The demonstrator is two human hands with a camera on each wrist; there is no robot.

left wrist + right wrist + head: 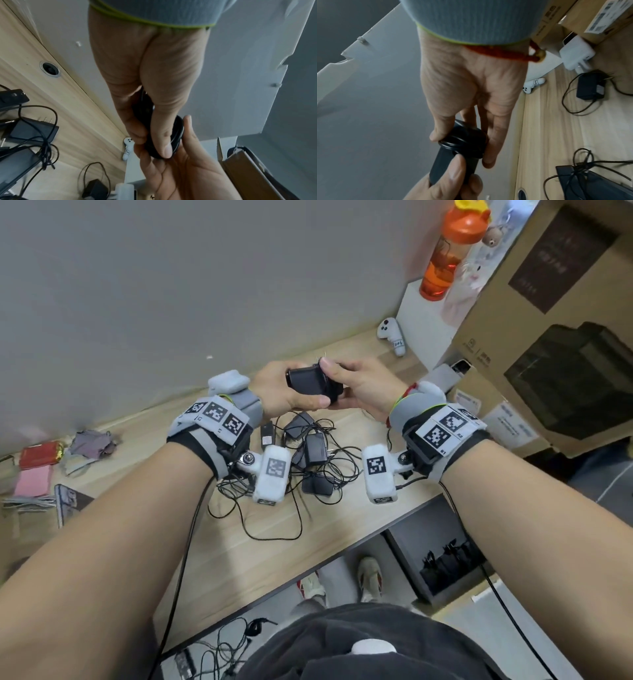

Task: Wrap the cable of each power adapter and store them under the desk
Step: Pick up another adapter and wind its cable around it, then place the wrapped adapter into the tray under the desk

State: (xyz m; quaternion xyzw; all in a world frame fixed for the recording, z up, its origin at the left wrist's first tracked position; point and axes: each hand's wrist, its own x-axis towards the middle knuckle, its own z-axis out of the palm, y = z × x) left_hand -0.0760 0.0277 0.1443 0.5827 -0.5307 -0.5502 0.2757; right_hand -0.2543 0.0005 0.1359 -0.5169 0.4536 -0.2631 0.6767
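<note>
I hold a black power adapter [313, 385] in both hands above the back of the wooden desk [257, 563]. Its cable is wound in coils [177, 135] round the body and its prongs point up. My left hand [308, 400] grips the body, thumb across the near side. My right hand [337, 381] pinches the coiled end [464, 142] between thumb and fingers. Below my hands, several more black adapters [313, 450] lie in a heap with their thin cables tangled [274, 518].
A white game controller [392, 335], a white box with an orange bottle [443, 258] and big cardboard boxes [548, 320] fill the right back. Red and pink packets [36, 467] and a phone [66, 501] lie left. A dark cabinet [435, 553] stands under the desk.
</note>
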